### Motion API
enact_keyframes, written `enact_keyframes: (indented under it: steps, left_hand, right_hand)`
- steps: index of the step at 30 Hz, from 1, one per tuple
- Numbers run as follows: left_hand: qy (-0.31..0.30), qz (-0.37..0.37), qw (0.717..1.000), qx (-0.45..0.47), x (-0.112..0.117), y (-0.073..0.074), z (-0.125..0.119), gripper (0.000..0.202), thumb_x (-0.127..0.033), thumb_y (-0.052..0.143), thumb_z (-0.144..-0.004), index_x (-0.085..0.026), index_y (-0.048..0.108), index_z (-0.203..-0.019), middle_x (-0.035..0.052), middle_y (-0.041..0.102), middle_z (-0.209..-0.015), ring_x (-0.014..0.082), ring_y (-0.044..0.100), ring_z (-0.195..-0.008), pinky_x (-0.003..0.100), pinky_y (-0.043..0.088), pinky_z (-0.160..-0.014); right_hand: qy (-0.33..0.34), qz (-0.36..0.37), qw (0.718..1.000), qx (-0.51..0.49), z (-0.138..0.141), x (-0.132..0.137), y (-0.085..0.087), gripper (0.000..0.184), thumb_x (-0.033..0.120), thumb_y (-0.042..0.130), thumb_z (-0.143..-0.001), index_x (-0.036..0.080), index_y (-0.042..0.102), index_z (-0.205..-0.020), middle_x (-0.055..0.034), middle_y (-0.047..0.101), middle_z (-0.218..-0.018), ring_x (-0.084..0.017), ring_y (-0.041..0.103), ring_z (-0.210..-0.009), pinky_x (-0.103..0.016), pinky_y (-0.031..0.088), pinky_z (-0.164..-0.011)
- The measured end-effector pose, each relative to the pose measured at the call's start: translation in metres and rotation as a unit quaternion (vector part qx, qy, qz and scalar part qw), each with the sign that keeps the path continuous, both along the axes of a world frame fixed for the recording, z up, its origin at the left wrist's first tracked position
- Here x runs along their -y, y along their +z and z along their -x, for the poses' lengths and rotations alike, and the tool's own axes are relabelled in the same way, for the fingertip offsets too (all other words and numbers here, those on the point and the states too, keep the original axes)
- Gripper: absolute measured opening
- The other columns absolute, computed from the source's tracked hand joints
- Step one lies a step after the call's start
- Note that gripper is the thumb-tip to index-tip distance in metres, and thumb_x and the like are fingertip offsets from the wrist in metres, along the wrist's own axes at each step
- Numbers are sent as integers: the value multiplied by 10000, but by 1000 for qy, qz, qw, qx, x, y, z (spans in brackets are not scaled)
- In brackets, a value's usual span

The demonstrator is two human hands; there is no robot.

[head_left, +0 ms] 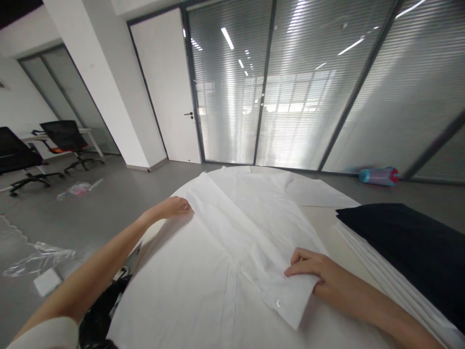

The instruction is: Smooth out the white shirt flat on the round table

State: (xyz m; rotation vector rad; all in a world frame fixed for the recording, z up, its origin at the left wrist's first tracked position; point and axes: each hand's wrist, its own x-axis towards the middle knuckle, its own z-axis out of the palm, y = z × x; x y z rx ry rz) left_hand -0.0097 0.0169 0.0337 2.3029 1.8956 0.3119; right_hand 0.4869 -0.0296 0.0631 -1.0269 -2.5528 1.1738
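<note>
A white button-up shirt lies spread over a round, pale table. One of its sleeves crosses the body diagonally, from the upper left down toward the lower right. Near that sleeve's end, the cuff with a button is pinched between the thumb and fingers of my right hand. At the shirt's left edge, my left hand is closed on the fabric. The other sleeve stretches out to the right at the far side.
A stack of folded white clothes with a dark navy piece on top sits at the right. Plastic wrapping and a white box lie on the floor at left. Office chairs stand farther back.
</note>
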Motion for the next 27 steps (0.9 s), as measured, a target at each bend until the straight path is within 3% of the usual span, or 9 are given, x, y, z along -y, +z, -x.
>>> enact_keyframes:
  steps: [3, 6, 9, 12, 16, 19, 23, 27]
  left_hand:
    - [56, -40, 996, 62, -11, 21, 8, 366, -377, 462, -914, -187, 761, -825, 48, 756, -751, 193, 720, -701, 236, 522, -648]
    - [129, -115, 983, 68, -45, 25, 14, 338, -352, 474, -905, -183, 761, -961, 61, 772, -943, 228, 732, -867, 260, 544, -755]
    - [156, -110, 981, 37, -85, 10, 15, 371, -291, 519, -875, -197, 705, -1183, 72, 708, -1222, 254, 682, -1091, 281, 515, -927]
    - [165, -85, 982, 27, -109, -14, 13, 439, -348, 547, -891, -197, 629, -1295, 111, 655, -1311, 272, 638, -1180, 324, 490, -992]
    - [147, -48, 988, 14, -115, -43, 14, 515, -425, 498, -937, -216, 521, -1407, 105, 517, -1471, 238, 508, -1340, 313, 405, -1083]
    - [139, -27, 990, -1, -113, -55, 16, 597, -459, 446, -953, -186, 427, -1484, 114, 409, -1547, 271, 372, -1434, 379, 306, -1158]
    - [140, -18, 990, -11, -111, -55, 14, 611, -472, 440, -952, -178, 424, -1487, 130, 376, -1565, 314, 326, -1453, 458, 265, -1171]
    - [158, -48, 986, -2, -118, -43, 5, 539, -385, 524, -925, -235, 483, -1441, 98, 397, -1561, 294, 388, -1418, 421, 289, -1162]
  right_hand:
    - [6, -8, 1000, 0, -3, -1, -1, 315, 97, 496, -780, 239, 757, -884, -39, 615, -957, -176, 603, -873, -281, 441, -794]
    - [3, -17, 1000, -17, -5, -2, 0, 294, 119, 507, -798, 248, 755, -887, -39, 611, -950, -175, 602, -860, -282, 447, -789]
    - [-28, -33, 998, -50, -7, -3, 4, 277, 130, 501, -789, 244, 736, -883, -42, 609, -935, -178, 598, -854, -286, 452, -778]
    - [-83, -63, 990, -93, -11, -5, 8, 269, 125, 488, -726, 233, 700, -853, -46, 603, -921, -191, 591, -860, -297, 453, -753]
    - [-98, -59, 990, -82, -15, -7, 11, 273, 100, 462, -661, 226, 650, -814, -35, 607, -879, -194, 584, -858, -301, 441, -754]
    - [-70, -29, 997, -32, -15, -5, 9, 275, 77, 456, -653, 224, 630, -808, -22, 618, -878, -182, 582, -848, -290, 435, -767]
    - [-62, -11, 998, -5, -12, -5, 6, 298, 56, 450, -656, 223, 626, -830, -15, 619, -901, -172, 582, -852, -273, 426, -755]
    - [-66, -22, 997, -30, -12, -7, 6, 327, 36, 423, -625, 218, 618, -815, -14, 600, -900, -170, 580, -887, -276, 421, -788]
